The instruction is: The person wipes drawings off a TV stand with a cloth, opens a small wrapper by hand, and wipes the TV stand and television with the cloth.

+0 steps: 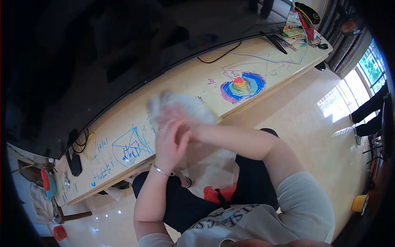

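Note:
A pale cloth (197, 108) with a yellow edge lies crumpled on the front part of the long cream cabinet top (181, 80), blurred by motion. My right hand (175, 113) is on the cloth, its fingers smeared and seemingly bunched in it. My left hand (168, 138), with a ring and a silver bangle at the wrist, overlaps my right hand from the near left side. Its thumb stands apart from the fingers, whose tips are hard to make out. Blue marker scribbles (131, 146) and a colourful drawing (243, 87) mark the top on either side.
A large black television (103, 53) stands along the back of the cabinet, with cables (222, 52) beside it. Papers and a dark cap (307, 13) sit at the far right end. Another person's legs (368, 117) show at right, near a yellow tub (359, 203).

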Motion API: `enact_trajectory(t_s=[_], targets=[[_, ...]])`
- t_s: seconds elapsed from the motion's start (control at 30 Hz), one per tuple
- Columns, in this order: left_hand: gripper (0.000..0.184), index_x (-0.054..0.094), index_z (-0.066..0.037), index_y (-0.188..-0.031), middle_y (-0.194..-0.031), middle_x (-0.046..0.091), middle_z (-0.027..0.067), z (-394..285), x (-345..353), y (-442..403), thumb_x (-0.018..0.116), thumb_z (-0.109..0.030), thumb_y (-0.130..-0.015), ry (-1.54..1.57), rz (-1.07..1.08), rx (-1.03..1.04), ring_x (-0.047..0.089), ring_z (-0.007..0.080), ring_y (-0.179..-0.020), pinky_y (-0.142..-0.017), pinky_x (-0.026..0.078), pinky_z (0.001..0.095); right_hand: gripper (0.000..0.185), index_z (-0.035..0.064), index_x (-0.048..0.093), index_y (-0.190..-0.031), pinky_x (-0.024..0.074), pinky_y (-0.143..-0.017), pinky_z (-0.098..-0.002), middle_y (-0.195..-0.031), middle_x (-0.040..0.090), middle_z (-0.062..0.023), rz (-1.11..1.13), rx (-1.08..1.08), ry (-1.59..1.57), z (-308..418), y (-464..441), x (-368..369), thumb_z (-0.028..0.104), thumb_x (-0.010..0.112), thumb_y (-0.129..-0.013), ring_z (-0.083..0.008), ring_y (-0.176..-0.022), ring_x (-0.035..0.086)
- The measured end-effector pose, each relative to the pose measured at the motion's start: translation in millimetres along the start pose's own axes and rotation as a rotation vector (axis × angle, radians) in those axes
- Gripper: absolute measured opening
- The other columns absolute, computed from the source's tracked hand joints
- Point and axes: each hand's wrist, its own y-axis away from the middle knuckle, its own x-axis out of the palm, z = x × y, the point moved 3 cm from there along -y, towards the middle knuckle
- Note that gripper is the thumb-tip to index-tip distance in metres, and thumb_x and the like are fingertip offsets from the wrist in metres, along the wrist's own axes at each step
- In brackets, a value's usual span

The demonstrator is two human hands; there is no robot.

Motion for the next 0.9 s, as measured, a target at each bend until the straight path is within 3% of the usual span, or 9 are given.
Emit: enact_trajectory(t_s=[0.07,0.17,0.27,0.37,0.53,0.63,0.67,0.8,0.9], targets=[[0.027,0.062,-0.004,-0.102,-0.1,0.063,0.0131,11,-8,-2,0.069,-0.016,-0.079,0.05,-0.1,-0.058,0.059,0.0315,-0.09,-0.084,0.045,0.0393,0.063,0.011,0.038,-0.142,0.0142,-0.116,-0.0487,-0.146,0.038,-0.0146,-0.022,-0.206,-0.185,36,-2,21,0.039,0.051,-0.087,-0.0303,-0.142,0.021],[0.026,0.062,-0.002,-0.103,-0.099,0.063,0.0136,12,-15,-4,0.066,-0.009,-0.079,0.056,-0.128,-0.095,0.06,0.0282,-0.086,-0.079,0.048,0.0357,0.061,0.0141,0.042,-0.139,0.0143,-0.116,-0.0449,-0.143,0.042,-0.012,0.071,-0.249,-0.283,48,8,-31,0.04,0.055,-0.086,-0.0285,-0.141,0.024],[0.022,0.062,0.0,-0.102,-0.096,0.063,0.013,2,-15,-7,0.064,-0.006,-0.081,0.046,-0.129,-0.068,0.061,0.0251,-0.083,-0.08,0.048,0.0339,0.06,0.0158,0.048,-0.135,0.0184,-0.115,-0.0446,-0.141,0.044,-0.0121,0.073,-0.302,-0.165,32,12,-35,0.045,0.059,-0.083,-0.0281,-0.139,0.027],[0.018,0.061,0.0,-0.1,-0.093,0.063,0.0122,-4,-18,-5,0.063,-0.007,-0.084,0.055,-0.153,-0.091,0.061,0.0229,-0.082,-0.082,0.046,0.033,0.061,0.0178,0.053,-0.13,0.024,-0.113,-0.0447,-0.139,0.046,-0.0124,-0.148,-0.197,-0.033,-12,35,-46,0.052,0.062,-0.081,-0.0291,-0.134,0.035],[0.019,0.062,0.0,-0.101,-0.096,0.063,0.0118,12,-39,5,0.064,-0.005,-0.083,0.067,-0.261,-0.096,0.062,0.0212,-0.078,-0.079,0.048,0.0329,0.048,0.013,0.061,-0.117,0.0332,-0.106,-0.0443,-0.132,0.054,-0.0133,-0.325,0.289,0.031,-153,102,-93,0.043,0.066,-0.08,-0.0293,-0.127,0.045],[0.02,0.062,0.0,-0.101,-0.095,0.063,0.0124,27,-45,17,0.065,-0.007,-0.083,0.091,-0.165,-0.264,0.061,0.0225,-0.083,-0.084,0.047,0.0336,0.05,0.0121,0.062,-0.118,0.0365,-0.104,-0.0417,-0.123,0.06,-0.0093,-0.402,0.542,0.32,-238,157,-116,0.049,0.06,-0.084,-0.0257,-0.123,0.05],[0.02,0.062,-0.001,-0.101,-0.096,0.063,0.0129,28,-45,21,0.065,-0.007,-0.082,0.04,-0.107,-0.274,0.061,0.0239,-0.084,-0.084,0.047,0.0336,0.058,0.0128,0.055,-0.128,0.0322,-0.107,-0.0446,-0.134,0.052,-0.0117,-0.247,0.724,0.207,-257,172,-132,0.055,0.052,-0.088,-0.0271,-0.129,0.044],[0.026,0.062,-0.003,-0.104,-0.102,0.063,0.0151,42,-35,41,0.067,-0.01,-0.079,-0.109,0.092,-0.241,0.06,0.0326,-0.096,-0.086,0.048,0.0369,0.072,0.013,0.031,-0.147,0.0166,-0.112,-0.0564,-0.153,0.027,-0.0162,-0.174,1.058,0.405,-300,199,-124,0.061,0.034,-0.093,-0.0326,-0.142,0.022],[0.029,0.061,-0.004,-0.106,-0.106,0.063,0.0144,39,-28,56,0.068,-0.013,-0.079,-0.103,0.181,-0.208,0.059,0.0339,-0.102,-0.087,0.048,0.0394,0.069,0.0104,0.029,-0.147,0.0156,-0.111,-0.0594,-0.152,0.027,-0.0188,-0.147,1.115,0.375,-274,162,-116,0.056,0.033,-0.095,-0.0353,-0.142,0.021]])
